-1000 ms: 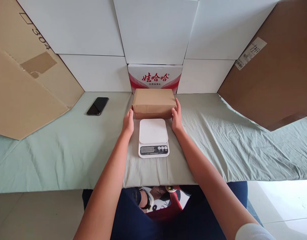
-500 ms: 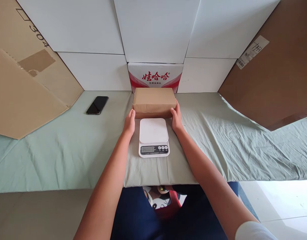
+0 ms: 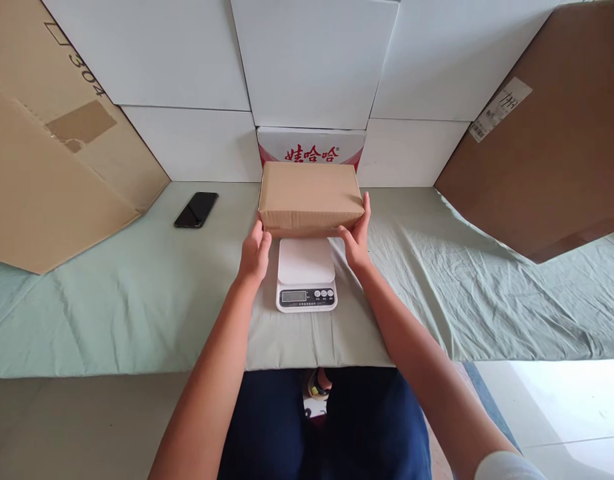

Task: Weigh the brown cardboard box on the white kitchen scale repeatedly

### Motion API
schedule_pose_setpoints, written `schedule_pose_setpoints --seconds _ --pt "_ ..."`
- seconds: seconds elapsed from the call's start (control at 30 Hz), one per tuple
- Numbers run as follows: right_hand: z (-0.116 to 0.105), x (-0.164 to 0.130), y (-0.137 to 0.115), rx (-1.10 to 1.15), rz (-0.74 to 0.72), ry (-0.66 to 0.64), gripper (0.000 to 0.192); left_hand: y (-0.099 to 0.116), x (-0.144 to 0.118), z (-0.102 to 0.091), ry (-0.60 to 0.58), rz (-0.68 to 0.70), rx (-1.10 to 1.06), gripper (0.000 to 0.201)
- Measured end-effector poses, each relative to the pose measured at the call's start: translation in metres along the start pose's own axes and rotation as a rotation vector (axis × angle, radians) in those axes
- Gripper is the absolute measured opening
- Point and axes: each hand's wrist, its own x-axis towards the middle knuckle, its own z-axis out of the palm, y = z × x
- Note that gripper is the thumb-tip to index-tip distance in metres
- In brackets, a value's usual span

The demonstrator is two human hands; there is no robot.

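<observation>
A closed brown cardboard box is held between my two hands, just behind and above the far edge of a white kitchen scale. My left hand grips the box's near left corner, thumb on the front side. At the near right corner, my right hand has its thumb on the lower front and its fingers up along the side. The scale lies on the cloth with its display and buttons toward me. Parts of the fingers under the box are hidden.
A black phone lies on the green tablecloth at the left. Large cardboard panels stand at the left and right. White panels and a printed red-and-white carton back the table.
Both hands have lifted the cardboard box from the cloth and brought it slightly nearer. It now covers more of the printed carton. The scale and phone have stayed put.
</observation>
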Motion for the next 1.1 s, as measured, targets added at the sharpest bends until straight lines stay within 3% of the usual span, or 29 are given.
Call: schedule_pose_setpoints --seconds 0.13,0.33,0.63,1.1 --pt "-0.015 -0.036 -0.023 0.012 0.011 -0.006 0.097 0.024 -0.046 -0.007 -0.029 0.033 -0.042 0.081" --pt "-0.025 -0.084 -0.030 0.026 0.051 -0.040 0.094 0.029 -0.099 -0.013 -0.013 -0.017 -0.088 0.082" --pt "-0.021 -0.081 -0.034 -0.037 0.027 -0.019 0.082 0.018 -0.099 -0.015 0.001 -0.059 -0.142 0.079" --pt "-0.022 -0.081 -0.035 -0.099 0.009 -0.001 0.080 0.010 -0.099 -0.018 0.001 -0.071 -0.148 0.081"
